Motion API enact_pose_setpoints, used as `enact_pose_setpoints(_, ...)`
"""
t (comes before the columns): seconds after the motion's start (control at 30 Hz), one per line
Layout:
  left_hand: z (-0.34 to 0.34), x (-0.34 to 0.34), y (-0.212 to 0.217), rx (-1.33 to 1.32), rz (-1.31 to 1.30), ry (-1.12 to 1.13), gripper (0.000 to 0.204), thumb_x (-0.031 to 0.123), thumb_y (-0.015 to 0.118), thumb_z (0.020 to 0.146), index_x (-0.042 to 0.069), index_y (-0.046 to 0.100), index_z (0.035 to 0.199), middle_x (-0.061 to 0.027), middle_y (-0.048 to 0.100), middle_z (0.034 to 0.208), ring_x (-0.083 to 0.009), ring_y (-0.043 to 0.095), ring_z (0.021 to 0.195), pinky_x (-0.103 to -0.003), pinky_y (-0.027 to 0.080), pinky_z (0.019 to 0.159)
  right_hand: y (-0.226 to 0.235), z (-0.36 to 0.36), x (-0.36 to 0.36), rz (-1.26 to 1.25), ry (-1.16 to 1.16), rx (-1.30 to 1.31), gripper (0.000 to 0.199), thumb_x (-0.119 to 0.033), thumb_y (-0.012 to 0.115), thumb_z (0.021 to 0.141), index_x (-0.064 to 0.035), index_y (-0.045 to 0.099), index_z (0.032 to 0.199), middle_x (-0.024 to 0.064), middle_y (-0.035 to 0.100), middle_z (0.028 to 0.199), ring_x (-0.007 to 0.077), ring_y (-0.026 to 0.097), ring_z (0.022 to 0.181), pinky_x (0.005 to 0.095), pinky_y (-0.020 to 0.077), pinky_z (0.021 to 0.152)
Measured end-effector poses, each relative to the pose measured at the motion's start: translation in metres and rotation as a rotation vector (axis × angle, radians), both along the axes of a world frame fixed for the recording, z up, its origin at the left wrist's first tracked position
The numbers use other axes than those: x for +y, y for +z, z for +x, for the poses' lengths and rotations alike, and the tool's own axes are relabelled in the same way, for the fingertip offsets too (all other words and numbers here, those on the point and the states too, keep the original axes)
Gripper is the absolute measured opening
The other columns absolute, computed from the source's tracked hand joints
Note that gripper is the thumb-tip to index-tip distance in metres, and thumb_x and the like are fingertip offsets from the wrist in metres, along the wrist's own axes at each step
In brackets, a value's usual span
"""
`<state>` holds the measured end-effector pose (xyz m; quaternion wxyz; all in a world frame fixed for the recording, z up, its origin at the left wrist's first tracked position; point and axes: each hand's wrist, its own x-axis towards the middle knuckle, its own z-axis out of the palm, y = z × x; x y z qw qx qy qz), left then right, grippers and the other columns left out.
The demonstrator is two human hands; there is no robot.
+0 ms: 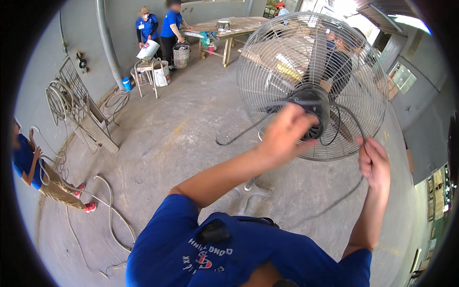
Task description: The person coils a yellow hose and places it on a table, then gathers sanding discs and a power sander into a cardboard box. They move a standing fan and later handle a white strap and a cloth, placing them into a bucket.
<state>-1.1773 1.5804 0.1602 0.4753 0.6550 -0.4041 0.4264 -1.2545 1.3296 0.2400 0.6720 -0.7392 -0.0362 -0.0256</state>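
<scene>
A big standing fan with a round wire cage [282, 62] faces away from me, its dark motor housing [313, 107] at the centre. My left hand [287, 131] reaches up to the back of the motor, fingers curled around the black power cord [239, 136] that loops off to the left. My right hand [374, 160] pinches another stretch of the same cord [334, 203] at the cage's lower right, from where it hangs down toward the floor. The fan's metal foot [248, 190] shows below my left forearm.
Two people in blue shirts [160, 28] work with buckets by a small stand and a wooden table [239, 25] at the back. Another person [33, 167] crouches at far left among pale hoses [112, 210]. A wire rack [79, 103] leans on the wall. Concrete floor.
</scene>
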Motion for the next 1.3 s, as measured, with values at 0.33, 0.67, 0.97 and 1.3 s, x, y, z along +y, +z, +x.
enact_pose_setpoints(0.33, -0.027, -0.096, -0.028, 0.458, 1.050, -0.317, 0.026, 0.028, 0.052, 0.086, 0.003, 0.056, 0.087, -0.0197, 0.061, 0.075, -0.0372, 0.061, 0.072, -0.044, 0.048, 0.060, -0.032, -0.156, -0.119, -0.007, -0.313, -0.074, 0.029, -0.018, 0.056, 0.088, 0.0009, 0.054, 0.110, -0.0047, 0.035, 0.057, 0.0012, 0.023, 0.038, 0.0168, 0.0171, 0.031)
enact_pose_setpoints(0.67, 0.045, -0.229, 0.025, 0.185, 0.551, -0.325, 0.020, 0.019, 0.049, 0.087, 0.001, 0.055, 0.090, -0.0212, 0.061, 0.078, -0.0381, 0.060, 0.075, -0.047, 0.048, 0.067, -0.062, -0.217, -0.194, -0.140, -0.525, -0.014, 0.032, -0.018, 0.061, 0.085, 0.0006, 0.054, 0.110, -0.0037, 0.043, 0.063, 0.0012, 0.032, 0.047, 0.0155, 0.0275, 0.039)
enact_pose_setpoints(0.97, 0.197, -0.082, 0.060, 0.264, 0.084, 0.110, 0.018, 0.011, 0.053, 0.087, 0.002, 0.060, 0.099, -0.0099, 0.065, 0.073, -0.0154, 0.062, 0.061, -0.029, 0.051, 0.060, -0.109, -0.211, -0.179, -0.015, -0.329, -0.158, 0.025, -0.019, 0.060, 0.087, 0.0008, 0.058, 0.102, -0.0009, 0.044, 0.060, 0.0067, 0.035, 0.047, 0.0215, 0.0294, 0.042)
enact_pose_setpoints(1.3, 0.195, 0.000, -0.157, 1.129, -0.357, -0.594, 0.016, 0.016, 0.055, 0.088, 0.002, 0.060, 0.094, -0.0046, 0.057, 0.084, -0.0129, 0.054, 0.070, -0.029, 0.046, 0.062, -0.114, -0.134, -0.125, -0.331, -0.115, 0.203, 0.017, 0.000, 0.057, 0.080, 0.0034, 0.065, 0.095, -0.0032, 0.050, 0.061, 0.0050, 0.040, 0.051, 0.0210, 0.0311, 0.045)
